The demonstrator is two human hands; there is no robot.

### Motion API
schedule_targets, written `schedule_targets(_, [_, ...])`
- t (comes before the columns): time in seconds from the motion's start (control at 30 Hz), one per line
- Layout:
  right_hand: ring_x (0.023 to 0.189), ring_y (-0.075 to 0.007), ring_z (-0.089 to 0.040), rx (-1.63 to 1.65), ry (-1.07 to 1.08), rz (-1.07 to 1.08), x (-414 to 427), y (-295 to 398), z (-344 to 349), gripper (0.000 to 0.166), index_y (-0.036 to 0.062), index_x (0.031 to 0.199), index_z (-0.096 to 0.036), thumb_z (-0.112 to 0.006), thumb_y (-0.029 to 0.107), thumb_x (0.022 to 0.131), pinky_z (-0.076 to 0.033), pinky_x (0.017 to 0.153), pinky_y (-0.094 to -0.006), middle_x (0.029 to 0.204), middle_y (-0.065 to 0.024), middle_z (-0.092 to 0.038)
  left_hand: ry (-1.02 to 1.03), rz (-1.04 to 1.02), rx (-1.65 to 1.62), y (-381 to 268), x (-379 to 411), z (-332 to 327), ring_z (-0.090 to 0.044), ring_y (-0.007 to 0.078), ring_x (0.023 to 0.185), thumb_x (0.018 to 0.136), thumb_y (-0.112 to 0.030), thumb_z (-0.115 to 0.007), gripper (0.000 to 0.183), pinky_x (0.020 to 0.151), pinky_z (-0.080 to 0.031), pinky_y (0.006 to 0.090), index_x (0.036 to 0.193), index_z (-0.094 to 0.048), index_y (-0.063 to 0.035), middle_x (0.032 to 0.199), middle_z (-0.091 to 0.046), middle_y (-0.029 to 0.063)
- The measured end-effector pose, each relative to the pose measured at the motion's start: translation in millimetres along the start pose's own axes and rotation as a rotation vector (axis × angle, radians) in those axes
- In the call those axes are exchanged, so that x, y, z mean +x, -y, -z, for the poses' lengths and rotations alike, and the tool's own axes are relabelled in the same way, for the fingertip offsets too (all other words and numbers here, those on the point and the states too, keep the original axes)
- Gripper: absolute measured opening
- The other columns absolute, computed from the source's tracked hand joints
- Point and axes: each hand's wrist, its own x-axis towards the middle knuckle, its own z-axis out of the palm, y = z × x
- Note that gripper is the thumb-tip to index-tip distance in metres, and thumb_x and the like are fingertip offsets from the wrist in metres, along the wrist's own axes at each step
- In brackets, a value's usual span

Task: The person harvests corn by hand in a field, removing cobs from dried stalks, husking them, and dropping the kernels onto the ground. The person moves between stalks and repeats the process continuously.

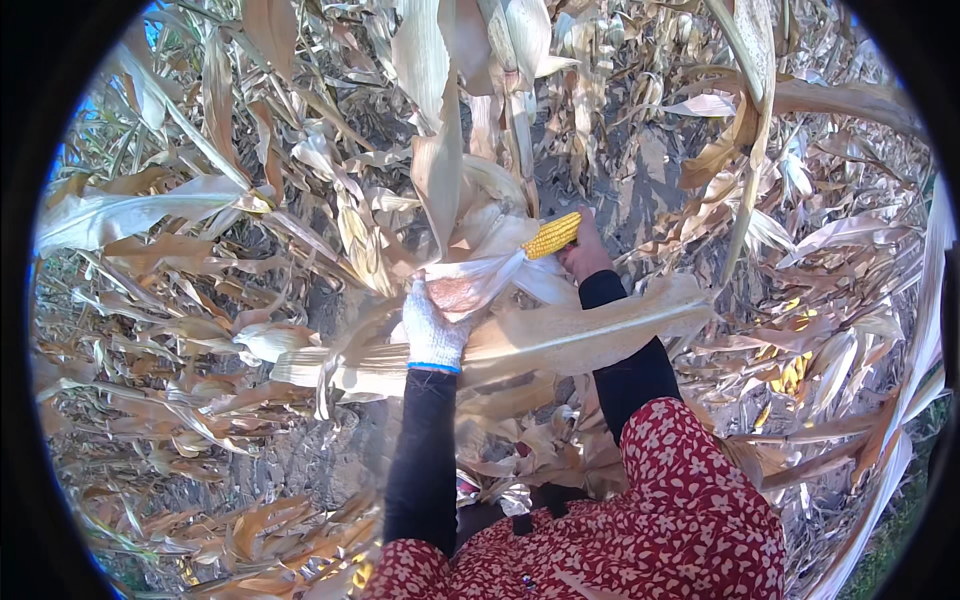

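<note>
A yellow ear of corn (553,235) points up and to the right, its kernels bare. My bare right hand (586,251) grips its upper end, with the fingers partly hidden behind the ear. Pale dry husk (491,276) is peeled back from the ear's lower end and stretches left. My left hand (435,319), in a white knit glove with a blue cuff edge, is closed on that husk. A long dry corn leaf (570,337) crosses in front of my right forearm and passes by the left wrist.
Dry corn stalks (517,127) stand just ahead, and a bent leaf (754,112) hangs at the upper right. Several husked yellow ears (791,371) lie on the ground at the right. More corn (361,574) shows at the lower left among fallen leaves. Bare soil (330,457) appears left of me.
</note>
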Motion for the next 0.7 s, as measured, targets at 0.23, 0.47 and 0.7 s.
schedule_targets(0.23, [0.048,-0.0081,-0.047,-0.178,0.27,0.332,-49,12,54,0.023,0.0116,0.09,-0.055,-0.06,0.034,0.092,-0.034,0.039,-0.0223,0.074,-0.0015,-0.062,-0.12,-1.177,1.014,9,-64,33,-0.062,0.0211,0.087,0.091,-0.023,-0.064,0.03,0.079,-0.051,0.0355,0.113,-0.057,-0.0053,0.096,-0.063,0.0088])
schedule_targets(0.47, [0.051,-0.0054,-0.047,-0.166,0.299,0.676,-131,-36,85,0.007,0.0069,0.092,-0.056,-0.058,0.013,0.09,-0.038,0.044,-0.0201,0.08,-0.0052,-0.065,0.409,0.007,1.184,97,-45,9,-0.064,0.0254,0.09,0.098,-0.045,-0.046,0.045,0.079,-0.051,0.0385,0.117,-0.058,-0.0061,0.1,-0.066,0.011])
schedule_targets(0.7, [0.06,-0.0066,-0.052,-0.249,0.209,0.823,-168,-64,119,0.011,0.0047,0.097,-0.052,-0.054,0.01,0.088,-0.041,0.048,-0.0191,0.106,-0.0158,-0.068,0.352,0.331,0.273,129,67,13,-0.06,0.0238,0.106,0.1,-0.036,-0.042,0.04,0.09,-0.052,0.04,0.127,-0.052,-0.0074,0.122,-0.059,0.0094])
